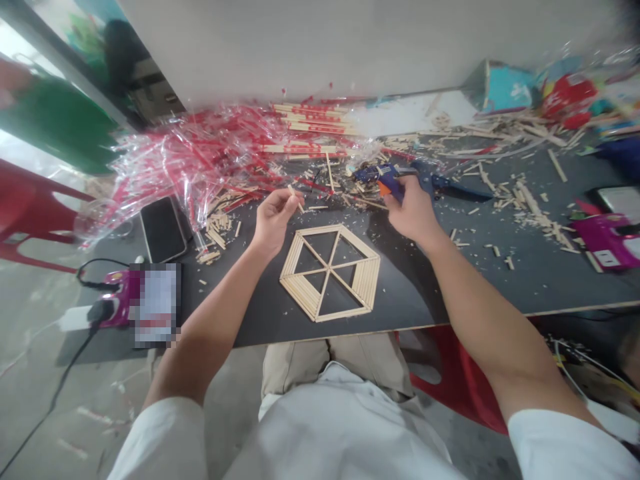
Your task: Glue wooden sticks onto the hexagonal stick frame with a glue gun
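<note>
Between the fingertips of my left hand (275, 220) is a short piece of wooden stick (296, 198), pinched and tilted. My right hand (414, 210) is wrapped round the handle of a blue glue gun (375, 175) with an orange trigger; its nozzle points left. Below and between both hands, a hexagonal frame of pale wooden sticks (365, 283) lies flat on the dark table. Spokes meet at its centre, and several of its sections are partly filled with parallel sticks. Neither hand touches the frame.
Clear and red plastic wrappers (200, 153) pile up at the back left, beside wrapped chopsticks (315, 123). Cut stick pieces (533, 207) litter the right side. A phone (163, 230) and a purple power strip (120, 297) lie at the left. Blue-handled cutters (455, 185) rest behind my right hand.
</note>
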The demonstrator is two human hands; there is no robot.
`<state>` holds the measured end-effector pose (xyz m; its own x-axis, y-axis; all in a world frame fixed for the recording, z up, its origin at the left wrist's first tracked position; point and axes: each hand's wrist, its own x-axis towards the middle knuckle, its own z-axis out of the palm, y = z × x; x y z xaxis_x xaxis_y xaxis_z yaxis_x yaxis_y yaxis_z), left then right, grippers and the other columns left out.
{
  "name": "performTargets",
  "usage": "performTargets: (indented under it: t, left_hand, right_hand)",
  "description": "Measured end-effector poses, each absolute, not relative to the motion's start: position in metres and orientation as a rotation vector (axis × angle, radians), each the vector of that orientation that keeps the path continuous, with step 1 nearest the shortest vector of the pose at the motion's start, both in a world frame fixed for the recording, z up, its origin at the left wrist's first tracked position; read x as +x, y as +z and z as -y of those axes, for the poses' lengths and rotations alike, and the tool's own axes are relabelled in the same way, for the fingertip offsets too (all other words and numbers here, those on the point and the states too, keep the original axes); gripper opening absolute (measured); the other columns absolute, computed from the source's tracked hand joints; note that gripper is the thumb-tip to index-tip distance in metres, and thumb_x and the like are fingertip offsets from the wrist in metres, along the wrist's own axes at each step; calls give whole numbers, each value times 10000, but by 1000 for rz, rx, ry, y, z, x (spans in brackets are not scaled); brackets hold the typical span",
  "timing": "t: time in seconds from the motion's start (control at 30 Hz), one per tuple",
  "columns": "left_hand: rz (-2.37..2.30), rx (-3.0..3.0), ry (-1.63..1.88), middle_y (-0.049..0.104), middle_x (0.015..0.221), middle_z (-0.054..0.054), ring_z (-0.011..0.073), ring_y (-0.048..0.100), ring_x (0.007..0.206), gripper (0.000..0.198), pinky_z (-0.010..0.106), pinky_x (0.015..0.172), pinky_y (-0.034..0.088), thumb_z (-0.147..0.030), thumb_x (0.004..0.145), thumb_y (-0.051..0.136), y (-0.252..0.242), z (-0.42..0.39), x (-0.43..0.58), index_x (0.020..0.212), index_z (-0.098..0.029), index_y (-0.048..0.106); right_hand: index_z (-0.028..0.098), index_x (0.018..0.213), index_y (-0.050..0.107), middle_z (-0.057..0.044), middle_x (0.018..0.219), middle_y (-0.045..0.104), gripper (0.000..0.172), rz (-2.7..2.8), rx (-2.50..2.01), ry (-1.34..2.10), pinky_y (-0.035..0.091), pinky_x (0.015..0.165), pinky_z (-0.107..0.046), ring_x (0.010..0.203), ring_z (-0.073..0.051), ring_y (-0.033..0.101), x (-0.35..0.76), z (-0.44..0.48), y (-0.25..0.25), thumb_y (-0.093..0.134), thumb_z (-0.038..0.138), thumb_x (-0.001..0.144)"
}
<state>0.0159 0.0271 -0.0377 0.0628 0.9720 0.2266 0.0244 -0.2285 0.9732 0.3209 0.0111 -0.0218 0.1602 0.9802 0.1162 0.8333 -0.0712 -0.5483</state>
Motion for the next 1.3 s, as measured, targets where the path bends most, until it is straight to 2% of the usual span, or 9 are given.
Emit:
performTargets:
  t: [0.17, 0.3, 0.4, 0.47, 0.57, 0.7, 0.83, 1.1, 1.3]
  left_hand:
    - [-1114, 1474, 1260, 771, 953, 62, 136, 741, 845, 544, 282, 754, 622, -773, 888, 653, -40, -31, 11, 985, -240, 601]
    - [-1116, 1450, 1206, 768, 957, 65, 137, 755, 837, 548, 264, 700, 615, -778, 882, 648, -38, -32, 9, 967, -240, 592]
    - [-1105, 1422, 1174, 771, 967, 71, 140, 768, 858, 545, 253, 691, 617, -772, 877, 657, -35, -31, 8, 959, -238, 589]
    - [-1090, 1389, 1167, 778, 967, 73, 141, 773, 853, 553, 253, 696, 622, -768, 864, 681, -34, -30, 9, 958, -231, 592]
    - [-1063, 1317, 1179, 786, 967, 70, 127, 768, 809, 555, 258, 723, 633, -737, 824, 754, -34, -29, 11, 958, -219, 609]
    - [-1047, 1313, 1165, 793, 961, 73, 113, 753, 753, 540, 254, 704, 628, -710, 831, 777, -35, -28, 12, 946, -206, 623]
    - [-1004, 1281, 1184, 796, 933, 63, 100, 738, 710, 513, 244, 679, 612, -668, 847, 813, -35, -28, 13, 934, -192, 643]
    - [-934, 1084, 1184, 793, 845, 32, 70, 699, 633, 584, 199, 645, 581, -634, 665, 971, -24, -23, 18, 867, -158, 701]
    - [-919, 1047, 1189, 784, 821, 16, 57, 673, 601, 586, 194, 622, 567, -616, 618, 998, -23, -22, 20, 833, -160, 700]
  right_hand:
    - [168, 1481, 428, -234, 1369, 692, 577, 1718, -1824, 483, 530, 1041, -503, 1222, -361, 704, 311, -4, -13, 535, 333, 938]
    - [166, 1504, 389, -215, 1319, 709, 636, 1767, -1720, 512, 554, 992, -485, 1160, -342, 722, 299, 6, -2, 547, 372, 923]
    - [182, 1448, 451, -164, 1121, 754, 633, 1797, -1728, 561, 573, 899, -493, 968, -342, 743, 293, 13, 4, 633, 435, 896]
    - [203, 1340, 538, -122, 957, 749, 599, 1818, -1771, 567, 570, 860, -509, 853, -344, 724, 290, 15, 6, 714, 509, 855]
    - [246, 1178, 610, -97, 862, 728, 481, 1864, -1784, 515, 563, 875, -533, 828, -354, 698, 288, 17, 7, 715, 588, 857]
    - [251, 1129, 626, -117, 906, 734, 341, 1925, -1742, 460, 554, 924, -518, 892, -352, 692, 287, 15, 4, 581, 531, 938]
    - [204, 1144, 621, -164, 970, 732, 350, 1998, -1737, 370, 548, 891, -491, 908, -355, 693, 288, 12, -4, 516, 470, 943]
    - [203, 1019, 593, -149, 811, 701, 283, 2017, -1687, 235, 541, 716, -459, 730, -330, 670, 290, 4, -22, 516, 456, 920]
    - [182, 1035, 599, -175, 842, 710, 301, 2036, -1703, 216, 558, 738, -476, 772, -354, 695, 292, 3, -24, 502, 443, 922]
